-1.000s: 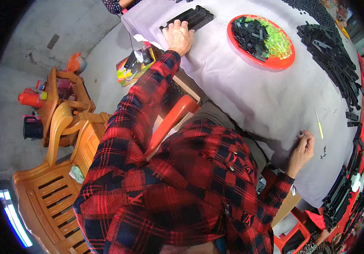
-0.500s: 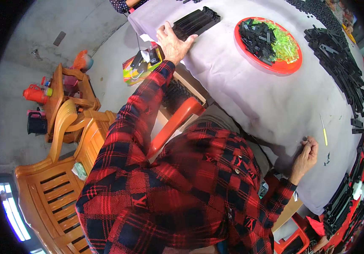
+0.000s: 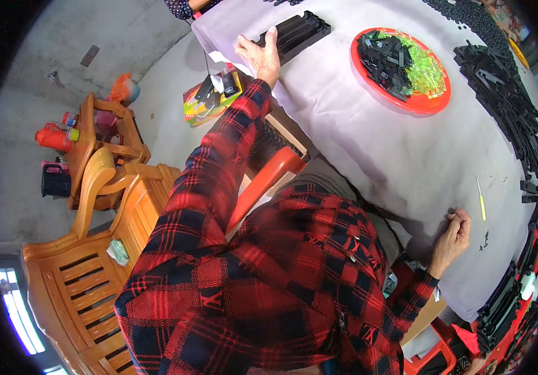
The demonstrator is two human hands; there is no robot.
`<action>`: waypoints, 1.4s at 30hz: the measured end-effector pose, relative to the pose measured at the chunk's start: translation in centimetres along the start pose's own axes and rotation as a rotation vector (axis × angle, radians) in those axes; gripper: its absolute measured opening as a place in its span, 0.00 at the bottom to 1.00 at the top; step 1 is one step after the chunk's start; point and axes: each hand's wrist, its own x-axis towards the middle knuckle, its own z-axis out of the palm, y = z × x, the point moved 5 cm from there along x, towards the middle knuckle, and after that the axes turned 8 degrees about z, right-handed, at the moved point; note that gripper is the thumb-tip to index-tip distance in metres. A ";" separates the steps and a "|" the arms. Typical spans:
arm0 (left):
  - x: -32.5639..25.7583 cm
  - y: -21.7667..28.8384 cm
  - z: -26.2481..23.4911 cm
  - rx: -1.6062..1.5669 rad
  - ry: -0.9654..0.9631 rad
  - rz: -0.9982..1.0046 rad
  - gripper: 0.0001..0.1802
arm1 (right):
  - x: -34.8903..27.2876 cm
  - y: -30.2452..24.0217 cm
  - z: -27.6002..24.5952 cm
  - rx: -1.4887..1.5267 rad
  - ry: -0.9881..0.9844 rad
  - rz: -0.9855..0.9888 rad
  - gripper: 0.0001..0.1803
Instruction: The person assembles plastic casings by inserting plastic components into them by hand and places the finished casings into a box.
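Right hand (image 3: 453, 232) curled shut, contents hidden.

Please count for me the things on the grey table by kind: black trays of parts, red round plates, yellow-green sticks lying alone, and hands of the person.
Black tray of parts: 1
Red round plate: 1
Yellow-green stick: 1
Hands: 2, left hand by the tray, right hand near the stick
Total: 5

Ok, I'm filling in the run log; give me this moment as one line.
left hand: stretched out, on black tray | right hand: loosely curled on grey cloth | red plate: black and green parts
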 end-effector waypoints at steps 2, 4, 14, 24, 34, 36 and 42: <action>0.3 -0.5 -0.2 -0.083 0.032 -0.040 0.52 | -0.2 -0.6 0.1 -0.047 -0.001 0.019 0.10; 0.6 -0.4 -0.3 -0.080 0.031 -0.041 0.52 | -0.1 -0.3 0.0 -0.030 -0.008 0.010 0.10; 1.3 -0.4 -0.2 -0.138 0.014 -0.106 0.54 | -0.2 -0.4 0.3 -0.004 -0.029 0.018 0.09; 3.4 3.5 -1.7 0.125 -0.126 0.475 0.33 | -0.3 -1.2 0.4 -0.059 0.005 0.017 0.08; 4.8 3.6 4.0 0.459 -0.731 0.561 0.40 | -0.3 -1.1 0.4 -0.065 0.007 0.008 0.09; 5.1 3.6 4.3 0.519 -0.775 0.584 0.41 | -0.2 -1.1 0.5 -0.066 -0.003 0.007 0.08; 4.9 3.1 5.2 0.617 -0.862 0.524 0.40 | -0.3 -1.2 0.6 -0.107 0.007 0.001 0.08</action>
